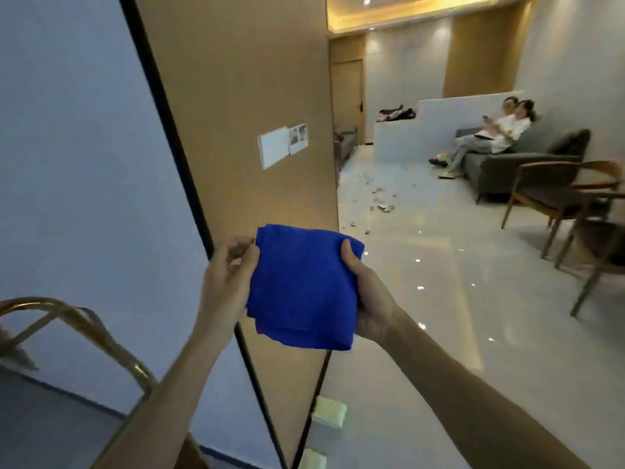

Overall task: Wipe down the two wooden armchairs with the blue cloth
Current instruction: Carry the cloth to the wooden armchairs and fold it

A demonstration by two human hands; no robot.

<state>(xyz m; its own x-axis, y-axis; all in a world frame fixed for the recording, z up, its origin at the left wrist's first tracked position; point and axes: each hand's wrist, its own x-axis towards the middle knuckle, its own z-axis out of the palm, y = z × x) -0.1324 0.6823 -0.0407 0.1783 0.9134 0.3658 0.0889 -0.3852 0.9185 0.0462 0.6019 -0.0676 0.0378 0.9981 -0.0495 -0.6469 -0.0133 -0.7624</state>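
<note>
A folded blue cloth (304,287) is held up in front of me at chest height. My right hand (368,292) grips its right edge, thumb on top. My left hand (230,269) pinches its upper left corner with the fingertips. Two wooden armchairs with dark seats stand far off at the right: one (548,191) beside the sofa, the other (602,231) nearer and cut off by the frame edge. Both hands are well away from the chairs.
A tan wall panel (243,113) with a black frame stands directly ahead. Two people sit on a grey sofa (527,157) at the back right. Scraps of litter (378,201) lie on the glossy tiled floor. A gold metal frame (88,330) is at lower left.
</note>
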